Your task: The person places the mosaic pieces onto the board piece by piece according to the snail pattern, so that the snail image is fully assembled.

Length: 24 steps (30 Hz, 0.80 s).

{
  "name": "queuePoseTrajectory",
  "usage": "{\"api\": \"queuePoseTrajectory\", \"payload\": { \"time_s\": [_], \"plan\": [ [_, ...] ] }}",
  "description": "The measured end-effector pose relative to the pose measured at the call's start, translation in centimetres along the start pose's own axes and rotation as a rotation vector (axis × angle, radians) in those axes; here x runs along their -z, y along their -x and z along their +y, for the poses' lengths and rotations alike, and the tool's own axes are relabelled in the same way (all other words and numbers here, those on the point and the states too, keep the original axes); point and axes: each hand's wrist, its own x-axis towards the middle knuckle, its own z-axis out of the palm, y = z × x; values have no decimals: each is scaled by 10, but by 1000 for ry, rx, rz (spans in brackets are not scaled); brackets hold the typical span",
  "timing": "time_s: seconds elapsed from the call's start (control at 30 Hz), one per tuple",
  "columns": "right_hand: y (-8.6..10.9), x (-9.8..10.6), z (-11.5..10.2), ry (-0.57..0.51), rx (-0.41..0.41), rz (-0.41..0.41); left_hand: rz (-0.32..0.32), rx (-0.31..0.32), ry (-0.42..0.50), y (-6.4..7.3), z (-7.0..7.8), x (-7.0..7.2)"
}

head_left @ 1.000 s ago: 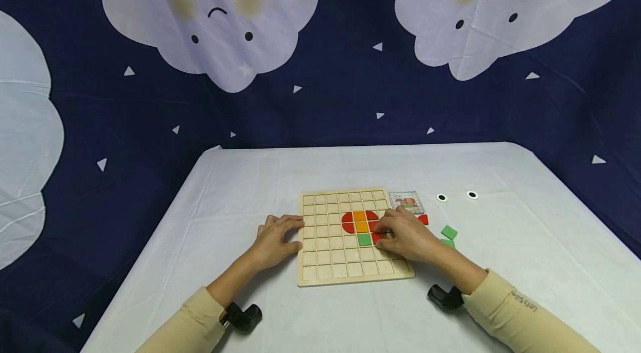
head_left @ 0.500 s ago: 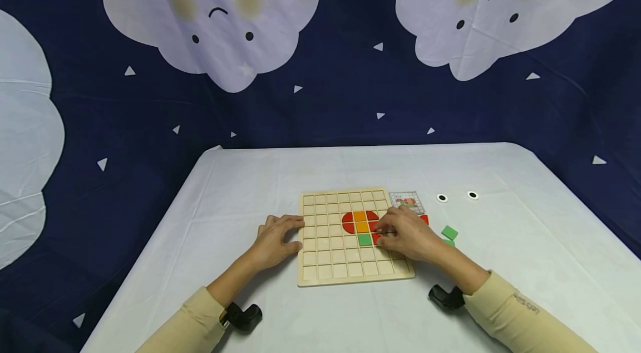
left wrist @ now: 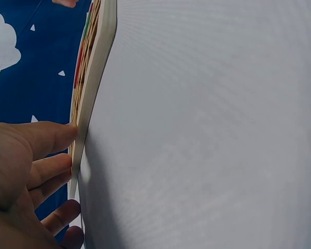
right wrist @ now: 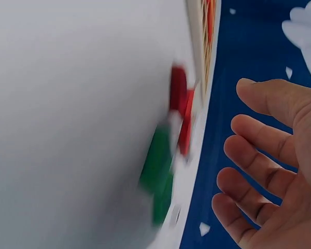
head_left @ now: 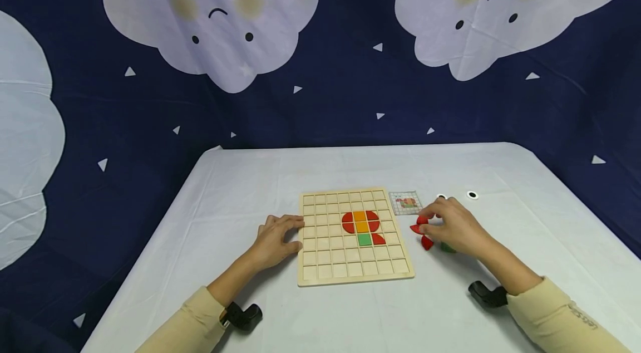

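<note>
My left hand (head_left: 272,241) rests with its fingertips against the left edge of a wooden grid board (head_left: 320,273); in the left wrist view those fingers (left wrist: 54,137) touch the board's rim. On the board lie orange squares (head_left: 360,224), red quarter-round pieces (head_left: 348,223), a green square (head_left: 364,239) and a red piece (head_left: 379,239) beside it. Right of the board, my right hand (head_left: 457,226) hovers over loose red pieces (head_left: 427,243). The right wrist view shows its fingers (right wrist: 249,155) spread apart and holding nothing. Loose green squares (right wrist: 156,158) are blurred there, partly hidden in the head view.
A small printed pattern card (head_left: 405,203) lies by the board's upper right corner. Two white discs with black centres sit farther back, one disc (head_left: 472,195) in full view, the other partly behind my right hand. White cloth (head_left: 240,186) covers the table.
My right hand has left the board and moved right to the loose red pieces. The red pieces it was covering on the board now show. My left hand stays put.
</note>
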Motion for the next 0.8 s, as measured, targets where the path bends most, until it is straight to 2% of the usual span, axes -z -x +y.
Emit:
{"api": "queuePoseTrajectory", "payload": {
  "time_s": [0.13, 0.23, 0.37, 0.5, 0.8],
  "plan": [
    [12, 6, 18, 11, -76, -4, 1, 0, 8, 0, 0, 0],
    [23, 8, 27, 12, -104, -2, 1, 0, 11, 0, 0, 0],
    [36, 10, 35, 13, -100, 2, -6, 3, 14, 1, 0, 1],
    [45, 10, 38, 8, -91, -28, -12, 5, 18, 1, 0, 1],
    [48, 5, 37, 15, -67, -51, -9, -1, 13, 1, 0, 1]
  ]
}}
